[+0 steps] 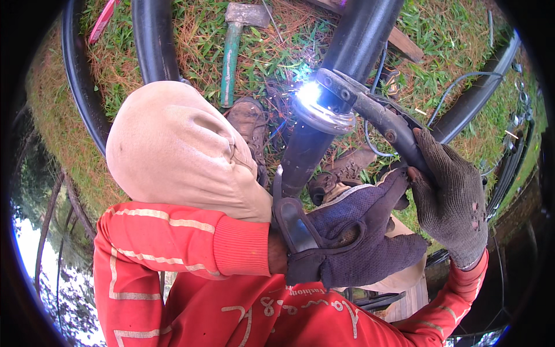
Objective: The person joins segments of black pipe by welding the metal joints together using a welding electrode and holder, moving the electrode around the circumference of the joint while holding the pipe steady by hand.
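My right hand (448, 191), in a grey knit glove, is wrapped round the handle of a dark welding electrode holder (387, 122). The holder's head lies at a metal collar (329, 120) on a black pipe (303, 153). A bright blue-white arc (309, 93) burns at the collar with sparks around it, and its glare hides the electrode tip. My left hand (358, 243), in a dark worn glove with a wrist strap, lies across my lap below the collar. Its fingers are spread toward my right hand, with nothing visible in them.
A hammer (230, 63) with a green handle lies on the grass beyond my boot (248, 124). More black pipes (155, 43) stand at left and right (480, 95). A cable (442, 104) loops over the grass. My beige-clad knee (173, 139) rises at left.
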A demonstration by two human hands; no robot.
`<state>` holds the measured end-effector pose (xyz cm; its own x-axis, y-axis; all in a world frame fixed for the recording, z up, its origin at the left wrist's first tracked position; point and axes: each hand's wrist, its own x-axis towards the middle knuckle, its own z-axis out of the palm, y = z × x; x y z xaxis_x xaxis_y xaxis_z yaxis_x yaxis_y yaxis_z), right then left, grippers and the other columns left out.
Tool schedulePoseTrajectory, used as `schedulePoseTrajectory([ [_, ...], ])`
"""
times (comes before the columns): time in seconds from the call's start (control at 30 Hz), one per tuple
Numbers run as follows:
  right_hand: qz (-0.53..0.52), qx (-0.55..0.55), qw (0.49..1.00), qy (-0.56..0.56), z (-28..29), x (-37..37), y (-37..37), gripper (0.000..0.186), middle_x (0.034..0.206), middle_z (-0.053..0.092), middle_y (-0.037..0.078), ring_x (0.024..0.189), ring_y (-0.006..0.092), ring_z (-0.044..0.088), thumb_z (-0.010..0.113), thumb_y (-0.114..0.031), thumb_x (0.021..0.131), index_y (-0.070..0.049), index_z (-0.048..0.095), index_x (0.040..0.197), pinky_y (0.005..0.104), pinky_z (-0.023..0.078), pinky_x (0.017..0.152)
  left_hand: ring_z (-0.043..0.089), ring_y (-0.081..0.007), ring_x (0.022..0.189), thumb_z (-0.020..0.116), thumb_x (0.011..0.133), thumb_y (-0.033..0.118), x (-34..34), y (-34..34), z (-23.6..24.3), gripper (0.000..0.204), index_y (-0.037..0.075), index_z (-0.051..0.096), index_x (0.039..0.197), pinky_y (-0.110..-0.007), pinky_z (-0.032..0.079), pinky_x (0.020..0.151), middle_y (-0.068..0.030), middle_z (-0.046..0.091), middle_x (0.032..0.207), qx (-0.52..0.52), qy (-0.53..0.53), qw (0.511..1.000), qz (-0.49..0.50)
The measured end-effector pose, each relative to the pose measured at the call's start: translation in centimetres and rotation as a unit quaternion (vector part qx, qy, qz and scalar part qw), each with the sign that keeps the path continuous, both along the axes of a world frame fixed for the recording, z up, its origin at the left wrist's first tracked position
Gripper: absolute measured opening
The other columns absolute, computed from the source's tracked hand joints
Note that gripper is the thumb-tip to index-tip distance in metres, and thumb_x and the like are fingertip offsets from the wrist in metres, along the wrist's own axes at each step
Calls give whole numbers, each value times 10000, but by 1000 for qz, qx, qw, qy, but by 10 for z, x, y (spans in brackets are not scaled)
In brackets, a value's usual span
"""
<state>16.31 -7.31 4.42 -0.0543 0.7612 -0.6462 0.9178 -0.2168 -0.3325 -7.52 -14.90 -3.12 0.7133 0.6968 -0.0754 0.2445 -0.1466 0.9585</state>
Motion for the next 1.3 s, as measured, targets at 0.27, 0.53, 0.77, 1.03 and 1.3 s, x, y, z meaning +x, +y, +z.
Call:
schedulePoseTrajectory([
  [0.27, 74, 115, 991, -9, -3, 2, -3, 647, 1109, 756, 162, 869, 354, 782, 821, -70, 804, -127, 713, 1439, 451, 615, 751, 723, -372, 1201, 831, 960, 445, -1, 1, 2, 833, -43, 497, 1547, -412, 586, 1020, -271, 669, 1393, -16, 0, 1000, 0],
  [0.53, 48, 32, 998, -11, -1, 3, -6, 615, 1186, 751, 222, 924, 420, 767, 767, -40, 872, -93, 679, 1479, 470, 604, 790, 723, -371, 1200, 831, 961, 445, -1, 1, 4, 828, -41, 501, 1545, -412, 586, 1019, -271, 670, 1393, -30, -1, 1000, -2],
  [0.77, 46, 21, 999, -13, -2, 2, -8, 597, 1171, 753, 220, 908, 416, 772, 767, -55, 885, -92, 682, 1474, 468, 603, 760, 723, -370, 1199, 830, 961, 444, 0, 1, 5, 824, -40, 504, 1542, -411, 585, 1019, -270, 670, 1392, -43, -4, 999, -5],
  [1.03, 65, 18, 998, -14, -3, 1, -7, 601, 1173, 763, 235, 883, 414, 779, 762, -39, 874, -68, 681, 1469, 459, 609, 755, 723, -369, 1198, 830, 962, 444, -1, 2, 6, 819, -39, 508, 1540, -411, 585, 1018, -269, 671, 1392, -56, -5, 998, -6],
  [1.3, 54, 19, 998, -10, -2, 0, -7, 622, 1178, 764, 234, 888, 415, 782, 765, -38, 871, -80, 673, 1485, 465, 610, 761, 723, -368, 1197, 830, 963, 444, -3, 4, 6, 814, -38, 511, 1537, -410, 585, 1018, -268, 671, 1391, -69, -5, 998, -7],
])
